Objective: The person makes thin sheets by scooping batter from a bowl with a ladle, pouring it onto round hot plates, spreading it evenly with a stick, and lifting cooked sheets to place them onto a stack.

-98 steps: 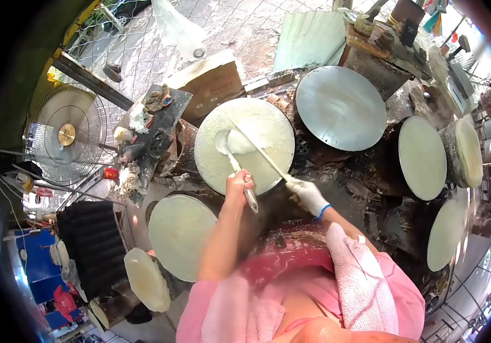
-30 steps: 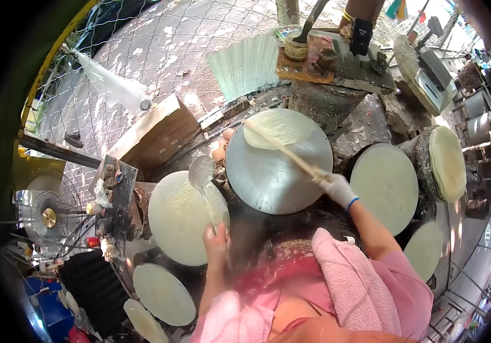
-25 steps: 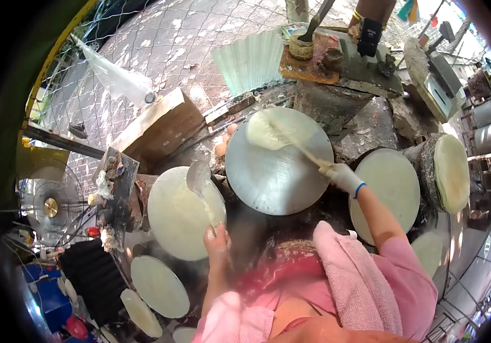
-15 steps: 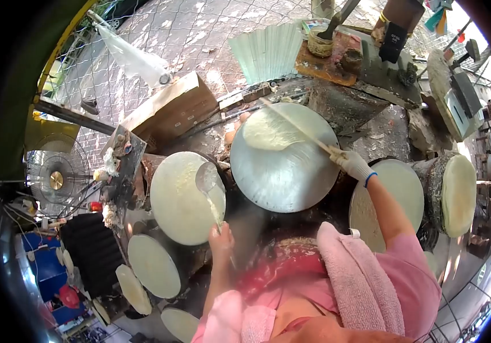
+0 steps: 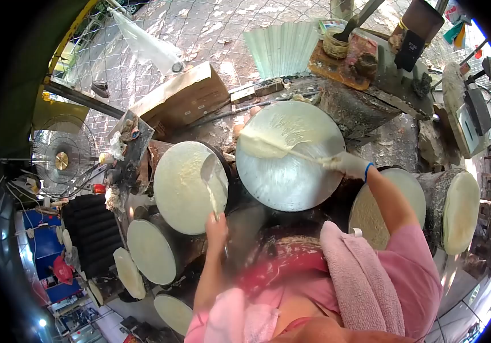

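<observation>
My right hand (image 5: 348, 164), in a white glove with a blue cuff, is closed round a long wooden batter spreader (image 5: 299, 154). The spreader lies across the round metal griddle (image 5: 291, 191), over pale wet batter (image 5: 308, 123) that covers its far part. The near part shows bare, shiny metal. In my bare left hand (image 5: 217, 230) is a ladle, its batter-streaked handle (image 5: 213, 199) rising to the bowl (image 5: 207, 167) over the left griddle. That griddle carries a pale batter sheet (image 5: 177, 191). Whether the ladle touches the sheet I cannot tell.
More round griddles with pale sheets stand at the right (image 5: 397, 197), far right (image 5: 462, 214) and lower left (image 5: 151, 251). A cardboard box (image 5: 185, 100) and a wire fence lie beyond. A fan (image 5: 61, 160) stands left; a jar (image 5: 335, 44) sits on the back ledge.
The spreader has swung round and its far end has come nearer to me, spreading batter wider across the griddle's far part. My left hand and ladle stay over the left griddle. The view has shifted slightly.
</observation>
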Demonstrator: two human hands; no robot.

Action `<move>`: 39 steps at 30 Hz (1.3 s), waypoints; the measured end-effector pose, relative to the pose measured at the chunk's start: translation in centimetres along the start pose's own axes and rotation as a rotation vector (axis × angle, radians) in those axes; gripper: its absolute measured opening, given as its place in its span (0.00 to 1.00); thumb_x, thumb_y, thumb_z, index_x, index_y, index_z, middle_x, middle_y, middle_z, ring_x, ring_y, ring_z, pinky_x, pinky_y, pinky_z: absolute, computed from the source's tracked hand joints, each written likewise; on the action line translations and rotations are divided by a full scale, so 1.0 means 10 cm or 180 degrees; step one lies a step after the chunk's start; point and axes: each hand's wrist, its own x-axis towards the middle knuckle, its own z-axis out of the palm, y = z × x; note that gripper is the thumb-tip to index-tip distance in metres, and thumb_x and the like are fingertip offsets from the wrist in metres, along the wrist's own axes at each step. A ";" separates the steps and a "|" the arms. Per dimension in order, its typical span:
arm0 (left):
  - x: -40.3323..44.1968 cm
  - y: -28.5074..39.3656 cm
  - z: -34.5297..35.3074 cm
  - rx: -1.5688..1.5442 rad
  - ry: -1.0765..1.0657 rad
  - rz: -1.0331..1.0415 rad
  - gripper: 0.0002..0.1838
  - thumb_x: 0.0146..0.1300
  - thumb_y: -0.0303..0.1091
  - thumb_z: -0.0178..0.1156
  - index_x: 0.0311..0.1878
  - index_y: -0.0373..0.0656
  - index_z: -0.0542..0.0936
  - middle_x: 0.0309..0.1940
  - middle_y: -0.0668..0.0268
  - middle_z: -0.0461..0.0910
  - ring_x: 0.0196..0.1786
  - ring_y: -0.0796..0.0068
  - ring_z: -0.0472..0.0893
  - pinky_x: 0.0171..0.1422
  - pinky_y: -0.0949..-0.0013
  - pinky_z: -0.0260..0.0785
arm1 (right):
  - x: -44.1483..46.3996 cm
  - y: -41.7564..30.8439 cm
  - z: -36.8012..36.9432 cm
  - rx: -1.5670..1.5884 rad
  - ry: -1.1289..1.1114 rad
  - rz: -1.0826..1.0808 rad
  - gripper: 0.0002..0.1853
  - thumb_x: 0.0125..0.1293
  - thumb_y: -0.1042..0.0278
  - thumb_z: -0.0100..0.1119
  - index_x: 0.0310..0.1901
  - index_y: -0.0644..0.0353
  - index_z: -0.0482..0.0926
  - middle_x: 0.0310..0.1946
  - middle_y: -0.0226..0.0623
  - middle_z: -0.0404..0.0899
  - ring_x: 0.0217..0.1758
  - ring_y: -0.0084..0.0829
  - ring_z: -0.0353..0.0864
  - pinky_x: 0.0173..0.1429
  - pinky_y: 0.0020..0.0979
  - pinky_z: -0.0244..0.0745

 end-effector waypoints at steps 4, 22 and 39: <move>0.40 0.56 0.18 0.1042 0.0009 0.0965 0.12 0.68 0.36 0.57 0.37 0.34 0.74 0.29 0.44 0.79 0.34 0.42 0.78 0.39 0.50 0.69 | -0.30 0.24 0.08 0.0771 -0.0091 -0.0089 0.23 0.67 0.55 0.65 0.62 0.50 0.80 0.21 0.19 0.71 0.19 0.15 0.61 0.22 0.23 0.56; -0.62 0.18 -0.11 0.2683 -0.1237 0.1289 0.07 0.67 0.32 0.52 0.41 0.38 0.71 0.29 0.46 0.81 0.35 0.39 0.82 0.39 0.43 0.74 | -1.10 0.34 0.76 0.0873 0.0043 0.0410 0.27 0.63 0.58 0.68 0.64 0.50 0.78 0.22 0.19 0.71 0.18 0.12 0.63 0.21 0.20 0.55; -0.16 -0.11 -1.29 -0.0640 -0.1064 0.1431 0.07 0.72 0.31 0.56 0.41 0.36 0.76 0.24 0.78 0.67 0.26 0.90 0.63 0.28 0.79 0.55 | 1.46 -0.64 3.95 0.1385 0.2979 0.0360 0.23 0.70 0.45 0.52 0.48 0.59 0.82 0.39 0.49 0.85 0.44 0.47 0.84 0.48 0.43 0.75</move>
